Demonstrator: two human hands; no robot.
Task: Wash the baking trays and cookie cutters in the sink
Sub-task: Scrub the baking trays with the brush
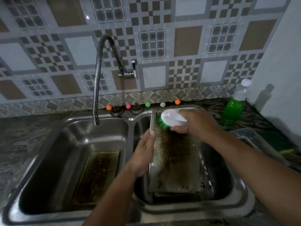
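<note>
Here, I am propping a stiff, greasy, probably slippery baking tray (pixel 175 154) in the sink's (pixel 130 119) right basin, left hand (pixel 145 152) fingers curled round its rim, right hand (pixel 195 123) gripping the brush (pixel 172 120).

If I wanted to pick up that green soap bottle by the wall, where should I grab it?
Grab the soap bottle around its clear upper part, just below the white cap, where it looks narrower than the green-filled bottom. It stands upright on the counter near the wall, so come from the sink side and curl your fingers around it, probably with a dry hand.
</note>
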